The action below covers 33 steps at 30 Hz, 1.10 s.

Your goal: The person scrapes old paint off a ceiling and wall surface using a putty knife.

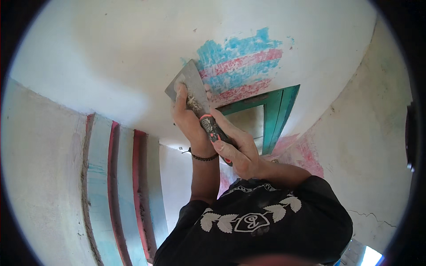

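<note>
A putty knife (pixel 190 82) with a wide grey metal blade and a black-and-red handle is held up in front of the wall. My right hand (pixel 242 148) is closed round its handle. The thumb or a finger of my left hand (pixel 188 122) presses on the blade's face, and fingertips show past the blade's right edge, so this hand pinches the blade. Pale crumbly residue sticks to the lower part of the blade. Just right of the blade, a patch of blue and pink paint (pixel 239 57) shows on the white wall (pixel 133 40).
Below the painted patch is a teal frame (pixel 277 115) with a paler panel inside. On the left, ridges with red edges (pixel 141 186) run beside pale blue strips. A crack (pixel 372 216) crosses the wall at lower right, near a bright opening (pixel 371 257).
</note>
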Each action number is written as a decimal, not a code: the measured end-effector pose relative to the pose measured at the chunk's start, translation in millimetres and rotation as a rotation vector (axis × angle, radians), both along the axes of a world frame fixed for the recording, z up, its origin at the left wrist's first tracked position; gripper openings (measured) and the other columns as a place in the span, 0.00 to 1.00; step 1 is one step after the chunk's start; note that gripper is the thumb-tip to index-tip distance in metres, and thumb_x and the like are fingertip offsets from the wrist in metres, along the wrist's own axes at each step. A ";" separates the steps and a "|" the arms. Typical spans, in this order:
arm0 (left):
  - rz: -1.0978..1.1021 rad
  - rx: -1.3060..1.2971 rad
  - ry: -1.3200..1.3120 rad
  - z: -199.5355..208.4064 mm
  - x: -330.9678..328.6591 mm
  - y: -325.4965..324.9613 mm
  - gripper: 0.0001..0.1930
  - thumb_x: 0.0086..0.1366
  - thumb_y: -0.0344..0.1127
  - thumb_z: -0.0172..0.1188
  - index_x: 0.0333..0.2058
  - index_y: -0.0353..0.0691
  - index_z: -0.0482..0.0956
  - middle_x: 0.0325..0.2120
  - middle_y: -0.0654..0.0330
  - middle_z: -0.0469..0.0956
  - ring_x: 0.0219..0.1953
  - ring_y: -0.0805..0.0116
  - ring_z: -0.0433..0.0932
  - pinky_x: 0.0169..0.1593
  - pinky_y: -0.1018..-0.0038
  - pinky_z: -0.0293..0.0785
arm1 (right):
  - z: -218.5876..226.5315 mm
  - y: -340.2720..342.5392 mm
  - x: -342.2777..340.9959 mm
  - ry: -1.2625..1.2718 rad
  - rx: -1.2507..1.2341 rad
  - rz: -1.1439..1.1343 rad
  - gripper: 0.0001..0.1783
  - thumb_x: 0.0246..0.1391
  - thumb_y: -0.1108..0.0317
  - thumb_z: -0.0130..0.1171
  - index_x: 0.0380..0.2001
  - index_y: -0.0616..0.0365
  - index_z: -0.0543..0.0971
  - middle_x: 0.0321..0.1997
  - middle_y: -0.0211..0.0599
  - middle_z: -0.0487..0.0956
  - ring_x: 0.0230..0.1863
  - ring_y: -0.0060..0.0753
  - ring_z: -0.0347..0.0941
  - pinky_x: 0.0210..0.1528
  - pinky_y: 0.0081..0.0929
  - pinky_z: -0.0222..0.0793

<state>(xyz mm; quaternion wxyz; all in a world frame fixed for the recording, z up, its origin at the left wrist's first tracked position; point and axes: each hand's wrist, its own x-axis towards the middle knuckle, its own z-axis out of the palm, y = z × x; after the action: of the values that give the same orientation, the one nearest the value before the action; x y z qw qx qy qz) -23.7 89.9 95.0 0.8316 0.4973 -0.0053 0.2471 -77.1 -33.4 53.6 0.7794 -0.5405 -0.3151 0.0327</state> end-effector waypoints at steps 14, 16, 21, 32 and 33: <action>0.059 -0.119 -0.072 -15.8 13.6 -8.9 0.16 0.73 0.40 0.53 0.47 0.30 0.75 0.37 0.58 0.78 0.33 0.72 0.80 0.36 0.74 0.77 | -15.5 -0.7 12.3 -0.163 -0.022 -0.159 0.36 0.63 0.66 0.49 0.69 0.75 0.56 0.36 0.30 0.74 0.30 0.16 0.64 0.33 0.17 0.60; 0.065 -0.106 -0.070 -28.8 13.0 -0.1 0.17 0.73 0.40 0.54 0.49 0.30 0.75 0.38 0.58 0.78 0.34 0.71 0.80 0.36 0.75 0.77 | -12.6 -1.8 2.9 -0.028 -0.095 -0.079 0.37 0.63 0.65 0.49 0.69 0.78 0.55 0.39 0.32 0.74 0.34 0.18 0.65 0.39 0.17 0.61; 0.042 -0.087 0.028 12.6 -1.5 -9.5 0.18 0.75 0.44 0.49 0.45 0.34 0.78 0.31 0.60 0.81 0.31 0.76 0.78 0.35 0.79 0.72 | 5.4 0.5 5.6 -0.028 0.032 -0.013 0.38 0.63 0.67 0.49 0.71 0.74 0.52 0.32 0.25 0.71 0.29 0.13 0.60 0.31 0.14 0.56; 0.061 -0.091 0.030 18.5 -1.1 -4.4 0.17 0.73 0.43 0.53 0.44 0.31 0.75 0.30 0.55 0.80 0.27 0.69 0.80 0.31 0.75 0.76 | 16.3 -2.5 4.6 0.042 0.018 0.043 0.39 0.64 0.66 0.50 0.71 0.75 0.50 0.31 0.24 0.70 0.28 0.13 0.60 0.31 0.14 0.55; 0.032 -0.085 0.013 19.3 -0.6 -6.9 0.17 0.74 0.43 0.51 0.44 0.32 0.77 0.31 0.57 0.81 0.29 0.72 0.79 0.33 0.77 0.75 | 21.1 -5.0 5.1 0.065 0.035 0.050 0.38 0.64 0.66 0.50 0.71 0.76 0.51 0.31 0.24 0.70 0.28 0.13 0.60 0.31 0.14 0.56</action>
<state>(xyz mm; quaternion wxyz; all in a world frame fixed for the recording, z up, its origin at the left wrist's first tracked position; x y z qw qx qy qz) -24.4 83.0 114.3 0.8480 0.4629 0.0188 0.2572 -72.0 -38.4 74.8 0.7974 -0.5176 -0.3033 0.0643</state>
